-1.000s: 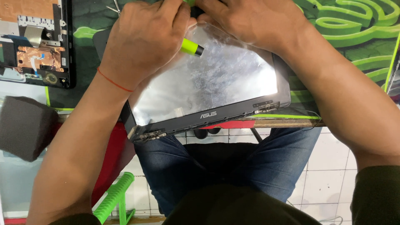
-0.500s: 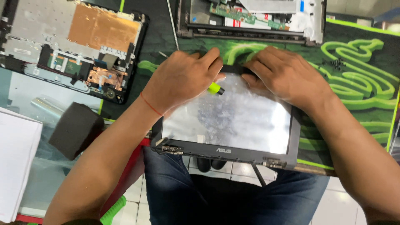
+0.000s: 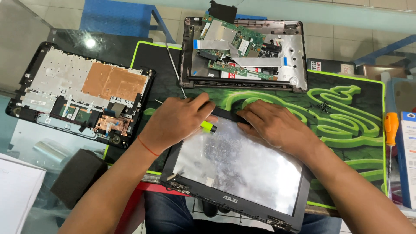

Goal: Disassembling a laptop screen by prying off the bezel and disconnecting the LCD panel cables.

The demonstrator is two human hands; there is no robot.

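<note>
Centrally, near edge: a laptop screen panel (image 3: 242, 167) is laid flat on the green-and-black mat (image 3: 346, 125), its hinged edge overhanging the near side of the table.
Left hand (image 3: 177, 121): closed around a small yellow-green tool (image 3: 209, 126), whose tip is set at the far left corner of the panel's black bezel.
Right hand (image 3: 273, 123): laid flat with fingers spread a little, pressed on the far edge of the bezel just right of the tool; nothing is gripped.
Far centre: an opened laptop base (image 3: 245, 52) is shown with green circuit boards and white ribbon cables exposed.
Far left: a keyboard deck (image 3: 82, 93) is placed underside up, a copper-coloured sheet covering its middle.
Right edge: an orange-handled screwdriver (image 3: 391, 130) is laid beside a blue-and-white box (image 3: 408, 156).
Near left: a dark block (image 3: 78, 175) is seen on the glass table (image 3: 26, 52), next to a white sheet (image 3: 17, 190).
Below the panel: blue jeans (image 3: 173, 214) are visible.
</note>
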